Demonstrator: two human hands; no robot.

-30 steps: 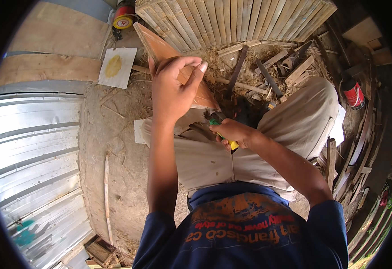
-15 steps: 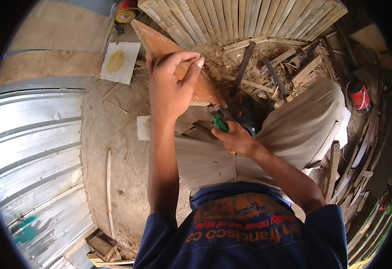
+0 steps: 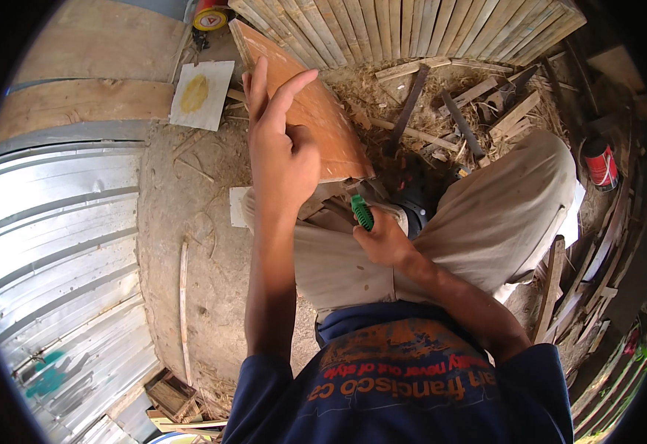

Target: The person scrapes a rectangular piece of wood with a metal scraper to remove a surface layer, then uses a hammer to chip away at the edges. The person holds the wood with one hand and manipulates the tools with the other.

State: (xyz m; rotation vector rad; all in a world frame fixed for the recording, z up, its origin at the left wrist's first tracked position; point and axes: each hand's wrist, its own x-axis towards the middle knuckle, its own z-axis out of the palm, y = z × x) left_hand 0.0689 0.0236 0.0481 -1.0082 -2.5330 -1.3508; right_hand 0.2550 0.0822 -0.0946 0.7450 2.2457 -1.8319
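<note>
Scrap-strewn ground (image 3: 382,100) lies between the board (image 3: 332,137) and a red can (image 3: 600,164), contents unclear.

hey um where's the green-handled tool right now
In the head view, the green-handled tool is slightly right of centre, held in the right hand, just below the bottom edge of the reddish-brown board.

Left side: ribbed silvery metal sheeting (image 3: 72,263), teal smear (image 3: 46,376) low down
Upper left: pale wooden boards (image 3: 90,107)
Floor (image 3: 216,296): bare brown earth, scrap wood (image 3: 514,116) strewn ahead
Far edge: slatted wooden panel (image 3: 412,29)
Light: brightest on the metal sheeting
</note>
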